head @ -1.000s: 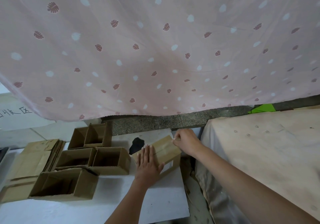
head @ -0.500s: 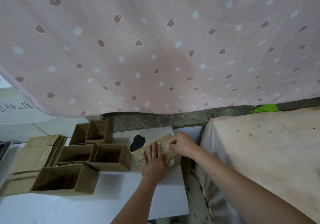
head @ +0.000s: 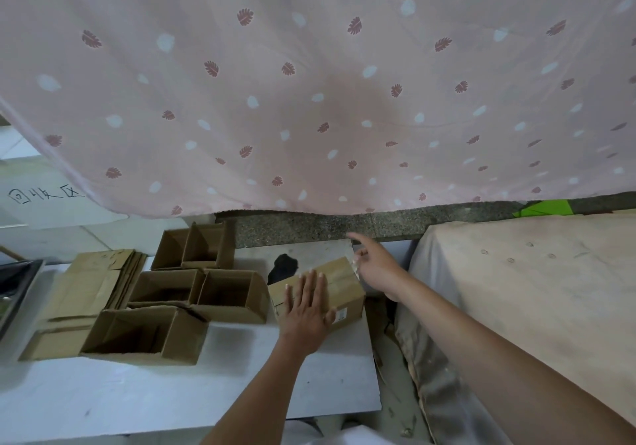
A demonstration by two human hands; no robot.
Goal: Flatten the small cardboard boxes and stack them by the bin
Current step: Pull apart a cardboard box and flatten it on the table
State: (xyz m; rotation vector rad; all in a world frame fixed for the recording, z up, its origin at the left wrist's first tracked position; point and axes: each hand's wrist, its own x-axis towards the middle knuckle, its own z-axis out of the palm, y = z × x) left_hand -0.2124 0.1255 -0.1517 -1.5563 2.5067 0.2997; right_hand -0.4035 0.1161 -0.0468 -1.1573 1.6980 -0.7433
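A closed small cardboard box (head: 344,281) sits on the white table (head: 172,393). My left hand (head: 306,310) presses flat on its top, fingers straight. My right hand (head: 378,265) hovers at the box's far right corner with the index finger stretched out; thumb and another finger seem to pinch a clear tape strip (head: 356,264) coming off the box. Several open boxes (head: 227,293) lie on their sides to the left. Beyond them, flattened cardboard (head: 89,283) is stacked near a dark bin edge (head: 17,283).
A pink patterned cloth (head: 309,83) hangs over the back. A table under a beige cover (head: 533,289) stands close on the right, with a narrow gap. A black object (head: 284,264) lies behind the closed box. A handwritten paper sign (head: 44,195) is at the far left.
The tilted box has been pushed down flat onto the table under my left hand. My right hand slid across its top, then drew back to the right and lifted off.
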